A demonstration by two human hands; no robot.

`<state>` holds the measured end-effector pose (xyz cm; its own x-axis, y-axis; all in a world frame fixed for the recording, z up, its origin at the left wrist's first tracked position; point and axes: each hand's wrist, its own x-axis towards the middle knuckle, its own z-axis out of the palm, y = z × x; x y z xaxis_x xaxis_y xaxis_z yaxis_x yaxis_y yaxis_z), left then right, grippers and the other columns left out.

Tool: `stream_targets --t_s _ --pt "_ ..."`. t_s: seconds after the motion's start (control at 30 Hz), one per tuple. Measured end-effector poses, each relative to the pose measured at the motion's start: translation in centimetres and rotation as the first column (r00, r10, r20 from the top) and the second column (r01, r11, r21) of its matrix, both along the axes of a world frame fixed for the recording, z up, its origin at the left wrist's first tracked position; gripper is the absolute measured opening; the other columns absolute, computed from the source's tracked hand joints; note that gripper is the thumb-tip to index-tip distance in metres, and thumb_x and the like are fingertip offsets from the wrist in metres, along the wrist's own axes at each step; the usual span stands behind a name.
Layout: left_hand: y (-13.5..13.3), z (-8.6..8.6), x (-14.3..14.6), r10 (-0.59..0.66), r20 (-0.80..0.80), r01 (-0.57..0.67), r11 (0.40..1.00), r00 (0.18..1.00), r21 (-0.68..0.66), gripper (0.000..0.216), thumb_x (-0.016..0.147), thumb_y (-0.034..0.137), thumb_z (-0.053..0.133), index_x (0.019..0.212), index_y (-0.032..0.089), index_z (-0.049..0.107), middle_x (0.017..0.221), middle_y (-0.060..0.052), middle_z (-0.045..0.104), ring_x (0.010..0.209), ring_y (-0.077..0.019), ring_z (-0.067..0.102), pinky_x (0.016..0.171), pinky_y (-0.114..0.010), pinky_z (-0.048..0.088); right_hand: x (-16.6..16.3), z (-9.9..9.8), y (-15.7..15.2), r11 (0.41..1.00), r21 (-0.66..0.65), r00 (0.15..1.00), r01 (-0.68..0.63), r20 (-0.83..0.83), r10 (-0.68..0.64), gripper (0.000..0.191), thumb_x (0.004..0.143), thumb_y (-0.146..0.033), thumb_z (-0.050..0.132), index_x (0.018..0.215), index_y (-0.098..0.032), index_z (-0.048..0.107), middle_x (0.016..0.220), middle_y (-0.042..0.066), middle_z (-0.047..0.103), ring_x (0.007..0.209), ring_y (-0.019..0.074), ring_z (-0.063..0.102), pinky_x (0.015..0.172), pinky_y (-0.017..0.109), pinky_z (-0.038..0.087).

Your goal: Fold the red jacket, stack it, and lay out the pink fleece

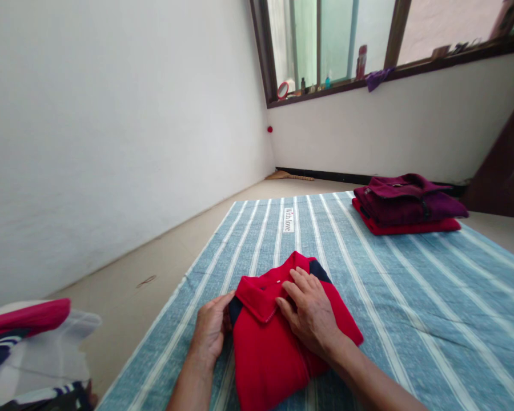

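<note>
Head view: a red shirt [263, 354] is touched by the loosely spread, empty right hand [312, 311]; its edge by the left hand [211, 330], whose grip is unclear.

Left of the fingers [294, 292], a white wall [111, 142] meets beige floor [167, 262]. Beyond them, a brown-framed window [374, 28] admits daylight above black baseboard [334, 175].

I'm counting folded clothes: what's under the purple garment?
Red fabric shows beneath the purple garment, on the striped cloth. Its middle is covered, so layers can't be counted.
</note>
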<state>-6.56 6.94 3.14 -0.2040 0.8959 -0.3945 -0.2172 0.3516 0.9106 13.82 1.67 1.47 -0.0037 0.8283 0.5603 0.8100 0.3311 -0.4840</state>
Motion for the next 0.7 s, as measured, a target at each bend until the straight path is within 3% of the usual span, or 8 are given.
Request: stream_targets --t_s 0.7 --pt "0.02 0.02 0.05 0.006 -0.002 -0.006 1.000 1.000 -0.005 0.004 0.073 0.014 0.067 0.070 0.013 0.069 0.054 -0.004 0.067 0.045 -0.0153 0.062 0.046 -0.023 0.051 -0.03 -0.09 0.04 1.000 -0.005 1.000 0.007 0.004 -0.007 0.016 0.089 -0.030 0.057 0.101 -0.022 0.065 0.128 0.010 0.060 0.126 0.0296 0.048 0.104 0.050 0.038"
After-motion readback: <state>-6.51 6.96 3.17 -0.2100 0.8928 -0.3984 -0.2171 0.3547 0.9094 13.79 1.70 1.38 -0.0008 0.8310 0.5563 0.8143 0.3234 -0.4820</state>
